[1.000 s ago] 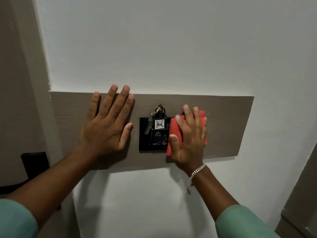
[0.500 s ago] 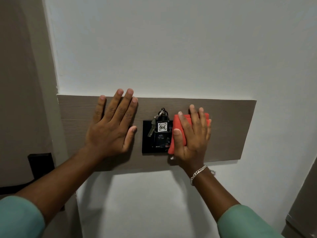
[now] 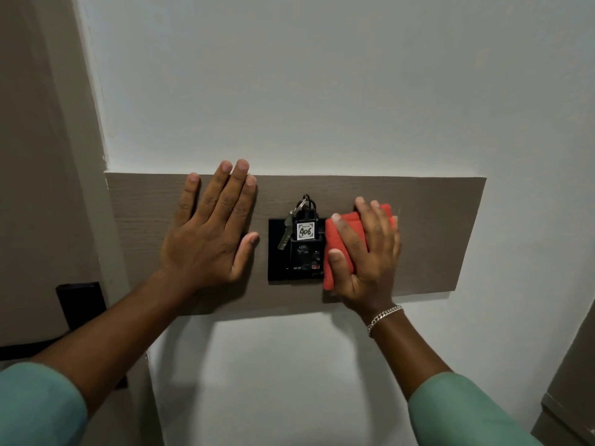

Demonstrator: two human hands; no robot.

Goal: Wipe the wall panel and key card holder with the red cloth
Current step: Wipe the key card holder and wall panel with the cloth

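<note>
So the red cloth is folded and pressed flat on the wall panel under the right hand, palm-down grip. The key card holder sits just left, touching. The left hand is bare and splayed.

The wall panel looks like matt grey-brown wood grain; the key card holder is glossy black plastic, the red cloth soft fabric, the bracelet shiny metal.
</note>
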